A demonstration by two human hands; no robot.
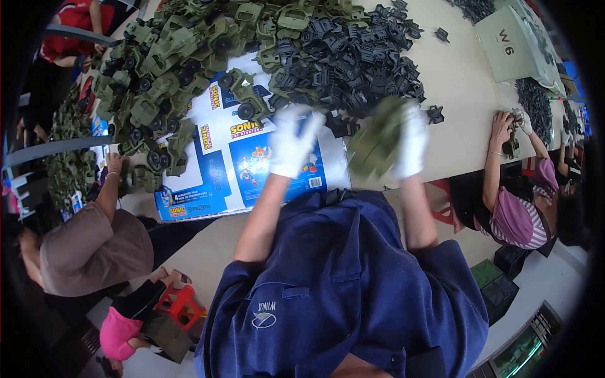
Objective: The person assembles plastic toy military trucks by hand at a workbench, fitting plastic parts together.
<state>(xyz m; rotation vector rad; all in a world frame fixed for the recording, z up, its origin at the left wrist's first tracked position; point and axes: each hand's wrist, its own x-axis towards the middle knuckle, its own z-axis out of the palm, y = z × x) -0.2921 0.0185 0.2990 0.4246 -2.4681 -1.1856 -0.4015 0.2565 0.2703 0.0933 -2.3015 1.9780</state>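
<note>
My right hand [413, 140], in a white glove, grips an olive-green plastic toy vehicle body [374, 140] by its right side. The body is tilted and smeared by motion, raised near the table's front edge. My left hand [293, 142], also white-gloved, hovers over a printed blue-and-white sheet [217, 183]. Motion blurs its fingers; a dark patch shows between them, and I cannot make out whether it is a held part. Just left of that hand, a green toy vehicle with black wheels [244, 94] lies on the sheet. Beyond both hands spreads a heap of black plastic parts [353, 60].
A large pile of green toy vehicles [167, 63] covers the table's left side. At the right stands a pale green bin [513, 47], with more black parts [533, 104] beside it. Co-workers sit at left and right, one person's hands [512, 126] at the table. Red stools [179, 305] stand below.
</note>
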